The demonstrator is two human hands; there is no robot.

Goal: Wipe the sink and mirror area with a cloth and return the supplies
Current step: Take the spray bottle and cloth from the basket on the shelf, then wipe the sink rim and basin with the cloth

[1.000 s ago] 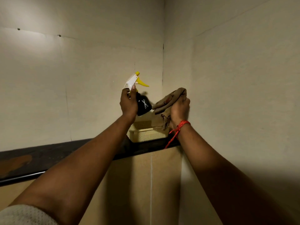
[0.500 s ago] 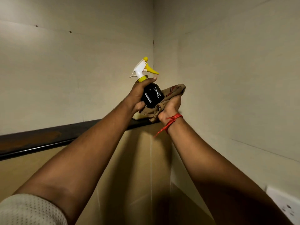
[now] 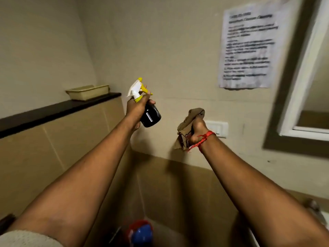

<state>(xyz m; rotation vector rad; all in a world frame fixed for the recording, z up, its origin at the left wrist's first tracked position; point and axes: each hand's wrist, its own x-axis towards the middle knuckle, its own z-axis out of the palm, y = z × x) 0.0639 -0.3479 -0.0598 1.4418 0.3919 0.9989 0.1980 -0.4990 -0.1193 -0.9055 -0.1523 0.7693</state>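
My left hand (image 3: 136, 108) grips a black spray bottle (image 3: 150, 115) with a white and yellow trigger head, held up in the middle of the view. To its right, my right hand (image 3: 196, 130), a red thread on its wrist, is closed around a crumpled brown cloth (image 3: 187, 128). Both are raised in front of the beige wall. The framed mirror (image 3: 302, 90) shows at the right edge. A cream plastic basket (image 3: 88, 91) sits at the far end of a dark ledge (image 3: 53, 111) on the left. Only a blurred tap (image 3: 310, 205) shows at the lower right.
A printed paper notice (image 3: 247, 45) is stuck on the wall left of the mirror. A white switch plate (image 3: 218, 128) sits behind my right hand. A red and blue object (image 3: 140, 232) lies low between my arms, out of focus.
Both hands pulled back from the basket on the ledge, still holding bottle and cloth. The view swung right, bringing the notice, switch plate and mirror into sight.
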